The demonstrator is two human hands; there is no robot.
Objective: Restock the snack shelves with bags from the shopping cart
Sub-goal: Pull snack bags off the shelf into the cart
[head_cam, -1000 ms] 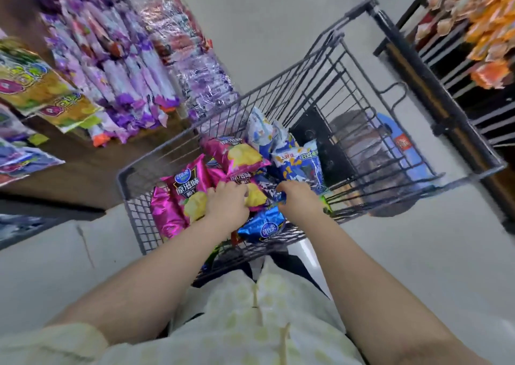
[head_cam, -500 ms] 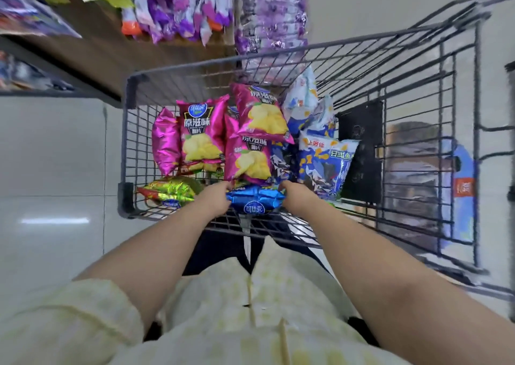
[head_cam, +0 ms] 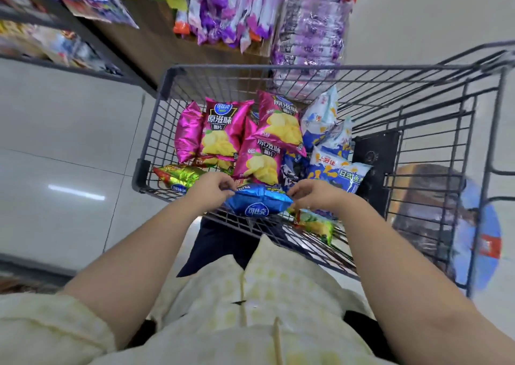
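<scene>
A shop aisle: a dark grey wire shopping cart (head_cam: pixel 278 68) holds glossy pink crisp bags (head_cam: pixel 223 125) (several alike). At twelve o'clock a brown wood-backed shelf unit (head_cam: pixel 156 47) carries rows of purple-and-white snack packets (head_cam: pixel 228 10), with a pale glossy tiled floor (head_cam: pixel 69 130) at nine o'clock.

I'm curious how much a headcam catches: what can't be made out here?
Head view:
- Ends of the blue bag: covered by the left hand and right hand.
- Lower layers in the cart: buried under the pink chip bags.
- Labels on the shelf packets: blurred, cut by the top edge.
</scene>
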